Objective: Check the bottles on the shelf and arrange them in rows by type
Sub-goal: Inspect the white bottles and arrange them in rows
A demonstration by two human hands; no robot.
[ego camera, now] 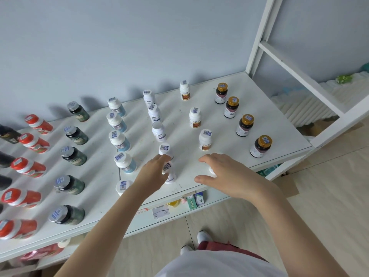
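- The shelf [269,120] carried upright bottles in rows running from the wall to the front edge. From the left these were orange bottles [28,166], dark green bottles [74,134] with silver caps, 2 rows of white bottles with blue labels, a row with brown-orange labels, and 4 gold-capped brown bottles [260,145].
- The left hand [153,172] gripped the front white bottle [169,175] of the dark-blue-label row, its fingers curled round the far side. Those fingers reached the next white bottle [164,149] behind it.
- The right hand [229,174] was arched palm-down over a white cap [212,170] near the front edge, in line with the brown-orange-label row [205,139]. Only a sliver of the cap showed, so I cannot tell whether the hand gripped that bottle or merely covered it.
- By the layout, the sorting looked nearly done, with these 2 front bottles apparently the last to be lined up.
- The left fingers lay close against the neighbour behind. A careless twist could tip it, and a falling bottle in that tight row could knock over others.
- Both handled bottles stood near the front edge. A nudge towards the person could send 1 off the shelf to the floor.
- The white bottles looked alike from above. With its label hidden under the right hand, that bottle could end up in the wrong row.
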